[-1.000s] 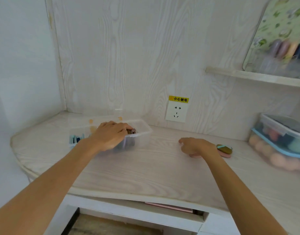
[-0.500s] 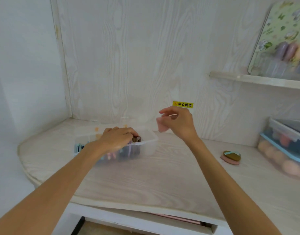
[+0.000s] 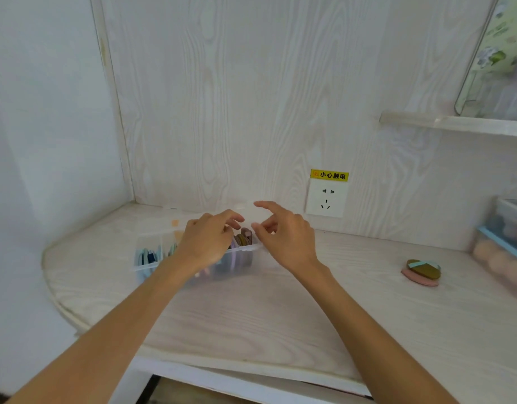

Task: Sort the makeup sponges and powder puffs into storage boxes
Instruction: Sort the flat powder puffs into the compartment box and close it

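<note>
A pale wood-grain desk [image 3: 251,316] with a rounded left corner meets a matching wood-grain wall panel [image 3: 222,97]. A white wall [image 3: 41,126] stands left. A socket [image 3: 326,198] under a yellow warning sticker [image 3: 329,175] sits low; a shelf [image 3: 455,123] juts at upper right.

1. A single head-worn wide-angle view looked forward and down from the person's standing place.
2. It faced a wood-grain wall [image 3: 251,97], the worktop [image 3: 280,310] filling the lower frame.
3. Both forearms entered from the bottom corners, close to the lens.
</note>
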The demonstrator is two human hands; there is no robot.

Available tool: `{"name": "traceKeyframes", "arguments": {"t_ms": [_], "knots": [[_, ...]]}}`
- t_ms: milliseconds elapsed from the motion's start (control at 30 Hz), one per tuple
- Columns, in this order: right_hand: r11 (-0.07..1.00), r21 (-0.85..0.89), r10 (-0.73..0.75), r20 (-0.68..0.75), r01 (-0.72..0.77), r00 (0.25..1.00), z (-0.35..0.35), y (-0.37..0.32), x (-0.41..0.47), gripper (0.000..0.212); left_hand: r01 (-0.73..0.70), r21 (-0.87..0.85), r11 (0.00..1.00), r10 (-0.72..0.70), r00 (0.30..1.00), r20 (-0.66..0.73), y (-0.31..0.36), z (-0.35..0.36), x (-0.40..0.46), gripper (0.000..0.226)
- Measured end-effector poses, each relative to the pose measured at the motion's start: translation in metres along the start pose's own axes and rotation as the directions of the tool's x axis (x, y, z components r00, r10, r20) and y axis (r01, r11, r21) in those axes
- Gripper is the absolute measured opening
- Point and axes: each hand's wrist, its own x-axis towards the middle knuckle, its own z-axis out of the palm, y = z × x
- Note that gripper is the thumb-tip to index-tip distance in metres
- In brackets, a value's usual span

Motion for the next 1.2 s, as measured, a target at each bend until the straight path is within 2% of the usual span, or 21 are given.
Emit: {"name": "traceKeyframes", "arguments": {"t_ms": [100,300,400,500,633,767,833,900,933,1000,1033,1067,1133,1200], "knots": [[0.999,0.048,0.017,0.08,-0.021,0.997,-0.001,-0.001,-0.004,0.054,-0.041,0.001,0.999,0.041,0.998,-0.052,0.001,-0.003,0.0,0.04],[0.93,0.322,0.117,0.201,-0.178,0.973,-0.011,0.0,0.0,0.045,-0.118,0.002,0.993,0.118,0.99,0.08,0.02,-0.002,-0.007,0.039],[0.88,0.421,0.145,0.204,-0.221,0.968,-0.015,0.001,-0.001,0.04,-0.121,0.02,0.992,0.118,0.985,0.122,0.021,-0.001,-0.009,0.038],[0.873,0.431,0.158,0.198,-0.231,0.967,-0.014,-0.001,-0.001,0.035,-0.136,0.029,0.99,0.129,0.975,0.179,0.02,-0.001,-0.008,0.036],[0.853,0.469,0.154,0.196,-0.23,0.969,-0.015,-0.001,-0.004,0.03,-0.195,0.136,0.971,0.169,0.968,0.185,0.019,0.002,-0.005,0.031],[0.815,0.506,0.232,0.159,-0.281,0.96,-0.036,0.011,0.0,0.028,-0.274,0.237,0.932,0.243,0.958,0.151,0.012,0.006,-0.005,0.053],[0.885,0.338,0.311,0.082,-0.32,0.947,-0.057,0.026,0.003,0.029,-0.31,0.243,0.919,0.274,0.946,0.172,0.011,0.005,-0.005,0.068],[0.911,0.043,0.406,0.069,-0.409,0.911,-0.078,0.05,0.006,0.027,-0.325,0.252,0.911,0.279,0.939,0.202,0.011,0.005,-0.006,0.065],[0.876,-0.155,0.475,0.113,-0.457,0.873,-0.088,0.063,0.007,0.027,-0.315,0.241,0.918,0.264,0.939,0.221,0.012,0.005,-0.005,0.054],[0.69,-0.522,0.658,0.164,-0.501,0.735,-0.103,0.094,0.005,0.033,-0.279,0.194,0.941,0.228,0.942,0.248,0.011,0.006,-0.004,0.041],[0.59,-0.623,0.737,0.156,-0.514,0.658,-0.111,0.106,-0.001,0.036,-0.263,0.167,0.95,0.216,0.942,0.255,0.012,0.006,-0.004,0.04],[0.533,-0.668,0.784,0.158,-0.52,0.601,-0.116,0.115,-0.008,0.034,-0.243,0.144,0.959,0.201,0.946,0.254,0.01,0.007,-0.003,0.04],[0.512,-0.707,0.805,0.197,-0.487,0.56,-0.125,0.117,-0.021,0.017,-0.216,0.114,0.97,0.178,0.946,0.272,0.01,0.008,0.0,0.04],[0.503,-0.733,0.807,0.208,-0.458,0.553,-0.128,0.116,-0.028,0.021,-0.178,0.05,0.983,0.154,0.937,0.313,0.012,0.006,0.002,0.038]]}}
